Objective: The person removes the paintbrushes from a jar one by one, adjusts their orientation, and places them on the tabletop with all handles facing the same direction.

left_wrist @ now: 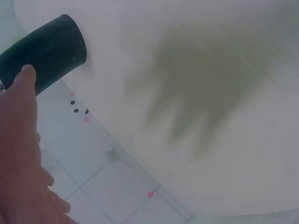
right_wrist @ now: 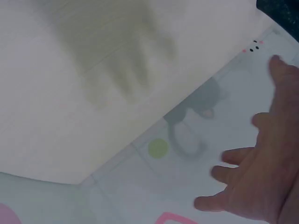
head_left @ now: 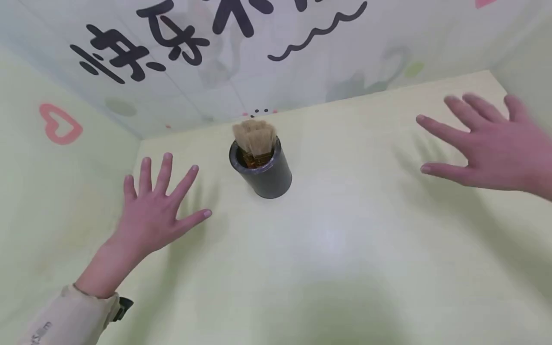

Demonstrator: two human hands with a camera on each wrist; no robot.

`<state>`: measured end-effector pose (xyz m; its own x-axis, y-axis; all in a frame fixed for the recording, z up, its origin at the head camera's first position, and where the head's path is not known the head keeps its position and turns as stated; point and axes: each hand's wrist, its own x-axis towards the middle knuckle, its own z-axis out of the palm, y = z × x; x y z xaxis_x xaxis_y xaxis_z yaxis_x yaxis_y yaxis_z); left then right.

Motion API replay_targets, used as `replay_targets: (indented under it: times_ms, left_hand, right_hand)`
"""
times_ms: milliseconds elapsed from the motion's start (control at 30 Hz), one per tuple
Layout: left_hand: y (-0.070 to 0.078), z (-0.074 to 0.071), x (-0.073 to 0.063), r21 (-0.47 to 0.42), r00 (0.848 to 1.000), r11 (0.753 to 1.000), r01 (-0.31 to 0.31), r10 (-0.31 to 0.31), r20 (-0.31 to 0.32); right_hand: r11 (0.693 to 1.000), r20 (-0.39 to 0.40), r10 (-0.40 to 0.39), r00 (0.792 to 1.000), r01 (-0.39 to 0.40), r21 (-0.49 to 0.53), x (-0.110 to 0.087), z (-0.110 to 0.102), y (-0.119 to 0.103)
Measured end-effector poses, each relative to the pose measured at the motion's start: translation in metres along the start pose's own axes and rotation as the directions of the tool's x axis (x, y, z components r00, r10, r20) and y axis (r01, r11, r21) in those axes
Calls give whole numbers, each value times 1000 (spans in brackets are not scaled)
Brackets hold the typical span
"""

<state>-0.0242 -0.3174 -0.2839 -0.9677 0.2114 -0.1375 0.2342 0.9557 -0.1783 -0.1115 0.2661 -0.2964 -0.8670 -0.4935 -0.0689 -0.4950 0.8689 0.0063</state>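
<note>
A dark grey cylindrical pot (head_left: 269, 178) stands upright on the pale table, towards its back edge. Out of its mouth rise the tan bristles of several brushes (head_left: 255, 136); their lower parts are hidden inside. To the left of the pot my left hand (head_left: 151, 218) hovers with fingers spread, holding nothing. Over the right side of the table, farther from the pot, my right hand (head_left: 496, 148) is also spread and empty. In the left wrist view the pot (left_wrist: 51, 51) shows beyond the thumb; only a corner of it appears in the right wrist view.
The pale table (head_left: 345, 230) meets a white tiled wall (head_left: 302, 81) with large black characters and a wavy line. A pink heart (head_left: 61, 124) marks the left wall. Shadows of both arms fall on the tabletop.
</note>
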Motion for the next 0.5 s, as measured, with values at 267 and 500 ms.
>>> replay_targets:
  times_ms: [267, 500]
  left_hand:
    - [11, 24, -1, -101, 997, 992, -80, 81, 2]
    - [32, 60, 0, -211, 938, 956, -206, 132, -321]
  right_hand:
    - [995, 199, 41, 979, -58, 80, 2, 7, -23]
    - [990, 95, 1, 995, -15, 139, 4, 17, -46]
